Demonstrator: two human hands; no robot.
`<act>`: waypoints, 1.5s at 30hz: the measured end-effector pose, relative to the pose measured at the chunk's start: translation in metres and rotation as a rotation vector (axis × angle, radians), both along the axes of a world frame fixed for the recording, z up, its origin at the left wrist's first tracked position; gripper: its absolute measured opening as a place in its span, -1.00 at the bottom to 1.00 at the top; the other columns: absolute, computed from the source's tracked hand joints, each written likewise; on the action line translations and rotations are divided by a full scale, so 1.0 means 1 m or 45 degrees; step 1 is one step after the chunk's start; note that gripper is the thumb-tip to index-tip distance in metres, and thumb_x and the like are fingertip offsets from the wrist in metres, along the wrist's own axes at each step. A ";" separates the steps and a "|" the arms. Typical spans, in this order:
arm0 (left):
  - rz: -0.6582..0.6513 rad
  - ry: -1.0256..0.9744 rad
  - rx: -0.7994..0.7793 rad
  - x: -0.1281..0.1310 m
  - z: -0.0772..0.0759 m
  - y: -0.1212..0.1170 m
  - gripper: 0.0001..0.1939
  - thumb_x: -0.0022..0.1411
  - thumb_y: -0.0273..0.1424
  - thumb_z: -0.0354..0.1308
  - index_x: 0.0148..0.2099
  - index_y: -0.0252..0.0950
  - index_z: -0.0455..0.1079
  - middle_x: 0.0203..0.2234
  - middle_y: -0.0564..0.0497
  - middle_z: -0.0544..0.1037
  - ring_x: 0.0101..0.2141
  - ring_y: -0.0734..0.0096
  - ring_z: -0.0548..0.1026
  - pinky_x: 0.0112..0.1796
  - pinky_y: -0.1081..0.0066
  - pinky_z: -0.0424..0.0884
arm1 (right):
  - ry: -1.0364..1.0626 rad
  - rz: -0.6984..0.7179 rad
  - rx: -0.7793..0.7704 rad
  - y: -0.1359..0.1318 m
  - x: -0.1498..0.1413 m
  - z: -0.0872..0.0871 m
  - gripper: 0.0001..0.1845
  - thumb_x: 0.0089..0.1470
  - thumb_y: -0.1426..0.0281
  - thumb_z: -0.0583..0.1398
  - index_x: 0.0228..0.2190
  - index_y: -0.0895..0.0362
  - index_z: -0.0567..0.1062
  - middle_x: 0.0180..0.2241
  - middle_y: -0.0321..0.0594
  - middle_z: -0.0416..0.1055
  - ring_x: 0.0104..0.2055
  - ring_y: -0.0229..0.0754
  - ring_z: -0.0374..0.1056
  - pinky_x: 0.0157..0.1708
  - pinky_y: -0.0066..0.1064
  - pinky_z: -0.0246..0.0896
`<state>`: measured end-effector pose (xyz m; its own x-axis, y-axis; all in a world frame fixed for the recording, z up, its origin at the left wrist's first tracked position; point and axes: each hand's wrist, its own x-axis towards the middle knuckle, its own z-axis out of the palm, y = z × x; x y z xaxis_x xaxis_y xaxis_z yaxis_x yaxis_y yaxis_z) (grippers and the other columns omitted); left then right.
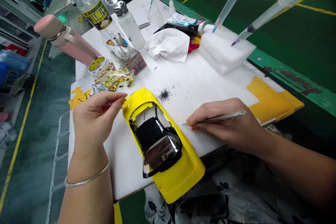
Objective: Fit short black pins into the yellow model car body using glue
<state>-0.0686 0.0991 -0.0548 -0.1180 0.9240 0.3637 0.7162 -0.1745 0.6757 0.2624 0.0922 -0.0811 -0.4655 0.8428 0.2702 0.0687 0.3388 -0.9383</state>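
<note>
- yellow model car body (181, 178) lies aslant between the hands on the white tabletop (126, 161), its near end reaching past the near edge.
- handling, my judgement: steady the shell before bringing the tool in; with that overhang, pressing on the near end could tip it.
- best to keep the metal point off the yellow surface and the clear windscreen (162, 151); both look easy to scratch.
- the black granules (164, 94) sit just beside the shell; sensible to avoid dragging it through them.
- right hand (231, 122): closed in a pen-like grip on a slim metal tool (223, 117), tip toward the car's side, apart from it.
- left hand (91, 119): thumb and forefinger nearly together at the car's far corner; cannot tell whether they touch it or pinch something small.
</note>
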 end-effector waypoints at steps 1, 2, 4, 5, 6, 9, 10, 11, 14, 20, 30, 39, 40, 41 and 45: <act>-0.001 0.001 0.002 0.000 0.000 0.000 -0.85 0.21 -0.33 0.41 -0.14 -0.11 0.70 -0.30 0.04 0.68 -0.33 0.42 0.58 -0.30 0.40 0.55 | -0.010 0.009 0.008 0.000 0.000 0.001 -0.79 0.11 0.64 0.32 -0.35 0.11 0.68 -0.33 -0.29 0.68 -0.30 -0.22 0.61 -0.25 -0.51 0.54; -0.001 0.000 0.005 0.001 0.000 0.000 -0.85 0.20 -0.34 0.41 -0.15 -0.11 0.70 -0.31 0.04 0.68 -0.32 0.41 0.58 -0.30 0.40 0.55 | -0.014 0.016 0.023 0.001 0.000 0.002 -0.80 0.11 0.64 0.32 -0.35 0.12 0.68 -0.33 -0.29 0.68 -0.30 -0.23 0.61 -0.24 -0.52 0.54; 0.001 0.004 0.002 0.001 0.001 0.000 -0.85 0.20 -0.34 0.41 -0.15 -0.11 0.70 -0.31 0.04 0.68 -0.32 0.41 0.58 -0.30 0.39 0.56 | -0.010 0.024 0.053 0.001 0.001 0.002 -0.80 0.11 0.65 0.32 -0.35 0.13 0.68 -0.33 -0.28 0.68 -0.30 -0.24 0.61 -0.24 -0.54 0.53; 0.002 0.008 -0.002 0.001 0.001 0.000 -0.86 0.20 -0.34 0.41 -0.15 -0.11 0.70 -0.31 0.04 0.68 -0.32 0.41 0.58 -0.29 0.39 0.56 | -0.007 0.026 0.064 0.001 0.001 0.002 -0.80 0.11 0.65 0.32 -0.35 0.13 0.68 -0.33 -0.28 0.68 -0.30 -0.25 0.61 -0.24 -0.54 0.53; 0.003 0.012 -0.009 0.001 0.001 0.000 -0.85 0.20 -0.35 0.41 -0.15 -0.12 0.70 -0.31 0.03 0.68 -0.32 0.40 0.58 -0.29 0.38 0.57 | -0.005 0.026 0.073 0.001 0.001 0.002 -0.80 0.11 0.65 0.33 -0.35 0.13 0.68 -0.33 -0.29 0.68 -0.30 -0.25 0.61 -0.24 -0.54 0.53; 0.003 0.023 -0.021 0.001 0.002 -0.001 -0.85 0.21 -0.35 0.40 -0.14 -0.14 0.69 -0.30 0.02 0.68 -0.31 0.39 0.59 -0.27 0.37 0.58 | -0.005 0.025 0.087 0.001 0.001 0.001 -0.80 0.11 0.66 0.33 -0.35 0.13 0.68 -0.33 -0.29 0.68 -0.30 -0.25 0.61 -0.25 -0.55 0.53; 0.002 0.026 -0.022 0.001 0.002 -0.001 -0.85 0.21 -0.35 0.40 -0.13 -0.15 0.69 -0.30 0.02 0.68 -0.31 0.39 0.59 -0.27 0.37 0.58 | -0.007 0.025 0.093 0.001 0.000 0.001 -0.80 0.11 0.66 0.33 -0.35 0.14 0.68 -0.33 -0.28 0.68 -0.30 -0.26 0.61 -0.25 -0.56 0.53; 0.001 0.027 -0.023 0.001 0.002 -0.001 -0.85 0.22 -0.35 0.40 -0.13 -0.16 0.69 -0.29 0.01 0.68 -0.32 0.40 0.58 -0.27 0.37 0.58 | -0.013 0.028 0.101 0.001 0.000 0.000 -0.80 0.12 0.67 0.32 -0.35 0.15 0.68 -0.33 -0.28 0.68 -0.30 -0.26 0.61 -0.24 -0.56 0.52; 0.003 0.021 -0.021 0.001 0.002 -0.001 -0.84 0.22 -0.35 0.39 -0.13 -0.19 0.69 -0.28 0.00 0.68 -0.32 0.40 0.58 -0.26 0.37 0.59 | -0.004 0.030 0.153 0.001 0.000 -0.002 -0.81 0.14 0.66 0.32 -0.34 0.16 0.67 -0.33 -0.27 0.67 -0.30 -0.28 0.60 -0.23 -0.57 0.51; 0.008 0.029 -0.022 0.003 0.004 -0.001 -0.82 0.23 -0.33 0.40 -0.12 -0.23 0.69 -0.29 -0.02 0.67 -0.31 0.39 0.58 -0.28 0.39 0.56 | -0.040 0.057 0.421 -0.004 0.005 -0.006 -0.85 0.24 0.63 0.29 -0.27 0.18 0.64 -0.27 -0.20 0.67 -0.26 -0.26 0.60 -0.22 -0.55 0.50; -0.041 0.016 -0.039 0.004 0.003 0.001 -0.89 0.23 -0.31 0.39 -0.17 -0.10 0.69 -0.29 0.03 0.67 -0.30 0.34 0.59 -0.34 0.34 0.48 | -0.087 -0.012 0.854 -0.015 0.003 -0.015 -0.74 0.44 0.47 0.10 -0.07 0.09 0.61 -0.06 -0.15 0.65 -0.02 -0.18 0.60 -0.03 -0.46 0.56; -0.059 0.035 -0.049 0.007 0.006 0.001 -0.88 0.25 -0.32 0.37 -0.15 -0.10 0.69 -0.30 0.07 0.67 -0.30 0.45 0.59 -0.33 0.46 0.48 | -0.127 0.004 0.907 -0.014 0.002 -0.017 -0.73 0.43 0.52 0.09 -0.04 0.15 0.59 -0.03 -0.12 0.64 0.04 -0.21 0.58 0.07 -0.46 0.53; -0.065 0.033 -0.051 0.008 0.006 0.001 -0.88 0.25 -0.33 0.37 -0.15 -0.10 0.69 -0.30 0.07 0.66 -0.30 0.46 0.59 -0.33 0.47 0.48 | -0.131 0.003 0.910 -0.015 0.002 -0.017 -0.72 0.43 0.52 0.09 -0.05 0.14 0.59 -0.03 -0.13 0.64 0.05 -0.22 0.57 0.08 -0.47 0.52; -0.069 0.031 -0.048 0.008 0.006 0.001 -0.88 0.25 -0.33 0.37 -0.15 -0.10 0.69 -0.31 0.07 0.66 -0.31 0.46 0.58 -0.33 0.48 0.48 | -0.132 0.004 0.912 -0.015 0.002 -0.017 -0.72 0.44 0.52 0.08 -0.05 0.14 0.59 -0.03 -0.13 0.64 0.05 -0.23 0.57 0.09 -0.48 0.51; -0.062 0.041 -0.030 0.009 0.007 0.000 -0.89 0.25 -0.34 0.37 -0.16 -0.10 0.69 -0.31 0.07 0.67 -0.31 0.46 0.59 -0.33 0.49 0.48 | -0.128 0.006 0.926 -0.014 0.001 -0.016 -0.71 0.44 0.53 0.08 -0.05 0.15 0.59 -0.04 -0.13 0.65 0.05 -0.22 0.57 0.09 -0.47 0.51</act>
